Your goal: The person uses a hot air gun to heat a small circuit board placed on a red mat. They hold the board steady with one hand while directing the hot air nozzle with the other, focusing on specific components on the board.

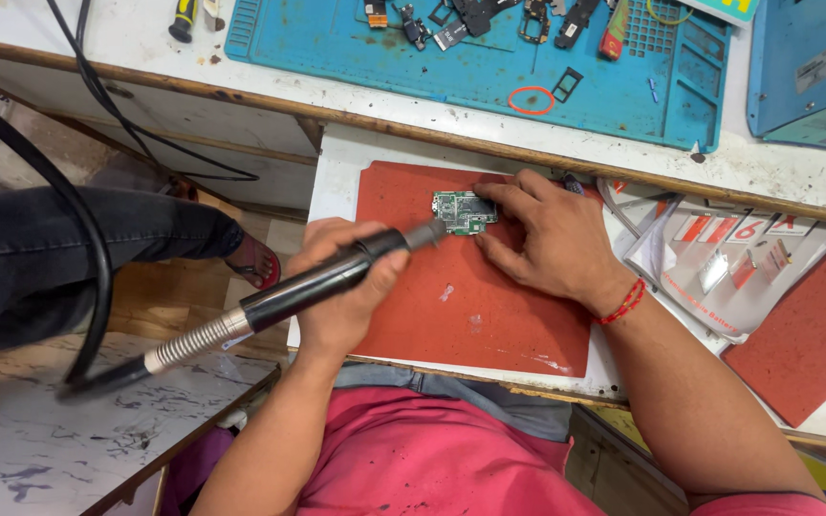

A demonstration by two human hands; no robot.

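The left hand [341, 287] is wrapped in a full grip around the black handle of a hot-air wand [317, 282], whose metal nozzle points right at a small green circuit board [464, 211]. The wand's ribbed silver collar and thick black hose [97, 287] trail off to the left. The board lies flat on a red mat [470, 306], toward the mat's far edge. The right hand [547, 244] rests on the mat with its grip narrow: fingertips press at the board's right side and near edge, pinning it rather than lifting it (a red thread bracelet [623, 304] circles the wrist). The mat sits on a white tabletop [336, 162]. Farther away lies a blue work mat [489, 67] scattered with small phone parts, and to the right sits a stack of plastic packets [719, 258] beside a second red mat [810, 334].
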